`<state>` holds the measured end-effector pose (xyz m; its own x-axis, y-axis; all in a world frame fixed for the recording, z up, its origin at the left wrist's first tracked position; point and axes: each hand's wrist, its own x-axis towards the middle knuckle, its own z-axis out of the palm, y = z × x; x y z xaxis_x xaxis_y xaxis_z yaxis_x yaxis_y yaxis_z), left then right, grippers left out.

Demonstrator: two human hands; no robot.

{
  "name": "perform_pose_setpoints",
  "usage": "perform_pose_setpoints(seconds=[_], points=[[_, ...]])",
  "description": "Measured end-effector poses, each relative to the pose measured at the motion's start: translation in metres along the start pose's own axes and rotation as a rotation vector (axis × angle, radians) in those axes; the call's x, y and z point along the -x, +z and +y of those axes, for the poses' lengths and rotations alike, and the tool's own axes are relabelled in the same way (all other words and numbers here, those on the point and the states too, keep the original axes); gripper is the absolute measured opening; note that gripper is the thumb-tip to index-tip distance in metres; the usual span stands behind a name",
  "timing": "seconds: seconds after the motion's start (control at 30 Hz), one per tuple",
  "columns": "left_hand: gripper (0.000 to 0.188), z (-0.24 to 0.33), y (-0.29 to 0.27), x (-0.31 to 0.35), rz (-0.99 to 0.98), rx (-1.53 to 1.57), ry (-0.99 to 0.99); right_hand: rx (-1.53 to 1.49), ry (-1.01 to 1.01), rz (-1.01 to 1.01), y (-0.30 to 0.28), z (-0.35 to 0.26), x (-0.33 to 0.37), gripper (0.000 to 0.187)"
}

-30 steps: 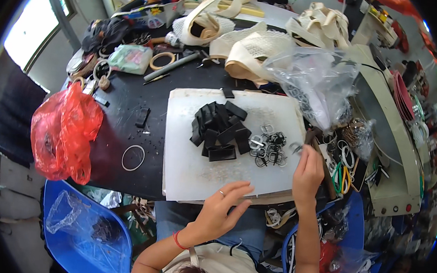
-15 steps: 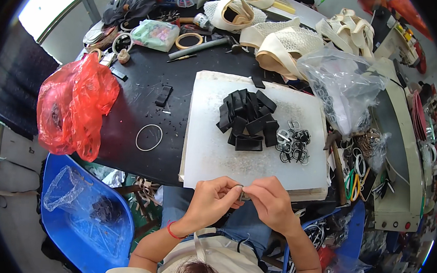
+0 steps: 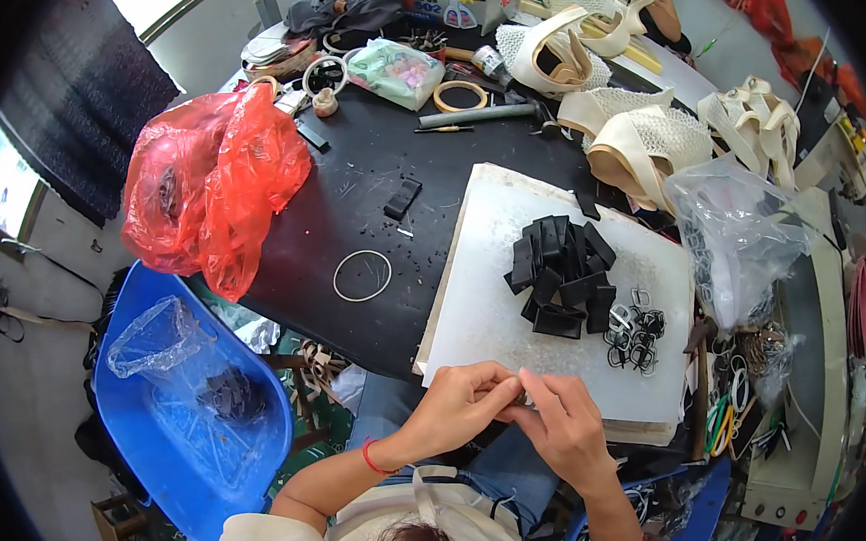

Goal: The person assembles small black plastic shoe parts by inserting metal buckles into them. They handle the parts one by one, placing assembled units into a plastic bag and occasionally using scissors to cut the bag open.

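My left hand [image 3: 462, 407] and my right hand [image 3: 567, 428] meet at the near edge of a white board [image 3: 480, 318]. Both are closed, thumbs and fingertips pinching a small metal piece [image 3: 522, 399] between them. Fingers cover most of it, so its exact shape cannot be made out. Beyond my hands on the board lies a heap of folded black strap loops [image 3: 560, 268]. Just right of that heap is a cluster of silver and black wire buckles [image 3: 635, 332]. Neither pile is touched by my hands.
Left on the black table [image 3: 351, 315] are a red plastic bag [image 3: 210, 187], a thin white ring [image 3: 388, 286] and a black strap piece [image 3: 403, 198]. A blue tub [image 3: 115, 370] stands below. Cream mesh straps [image 3: 649, 145] and a clear bag [image 3: 737, 240] border the board's far right.
The whole view has swung, shifting the table and its things to the right and somewhat down in the picture. My hands still pinch the small metal piece together.
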<state>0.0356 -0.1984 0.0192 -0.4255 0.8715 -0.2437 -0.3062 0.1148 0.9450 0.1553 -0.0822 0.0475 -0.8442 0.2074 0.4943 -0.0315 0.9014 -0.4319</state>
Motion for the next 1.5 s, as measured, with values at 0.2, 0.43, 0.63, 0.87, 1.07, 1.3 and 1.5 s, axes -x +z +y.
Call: perform_pose_setpoints(seconds=[0.2,0.43,0.63,0.87,1.07,1.3,1.5], points=[[0.02,0.036,-0.085,-0.084,0.599,-0.801,0.692,0.009,0.264,0.069,0.007,0.012,0.009,0.03],[0.02,0.024,-0.174,-0.139,0.691,-1.318,0.443,-0.161,0.362,0.122,0.015,-0.006,0.011,0.025],[0.02,0.047,-0.102,-0.058,0.307,-0.413,0.319,-0.194,0.34,0.077,-0.004,-0.001,0.025,0.024],[0.027,0.032,-0.013,0.002,-0.066,0.159,-0.099,-0.253,0.171,0.063,-0.027,-0.016,0.014,0.029],[0.027,0.034,0.004,0.012,-0.153,0.122,-0.128,-0.229,0.101,0.097,-0.029,-0.008,0.032,0.034],[0.025,0.038,0.004,0.017,-0.17,-0.119,-0.046,-0.219,0.109,0.064,-0.03,-0.005,0.031,0.033],[0.031,0.038,0.003,0.017,-0.213,-0.269,0.082,-0.299,0.216,0.002,-0.032,-0.002,0.025,0.023]])
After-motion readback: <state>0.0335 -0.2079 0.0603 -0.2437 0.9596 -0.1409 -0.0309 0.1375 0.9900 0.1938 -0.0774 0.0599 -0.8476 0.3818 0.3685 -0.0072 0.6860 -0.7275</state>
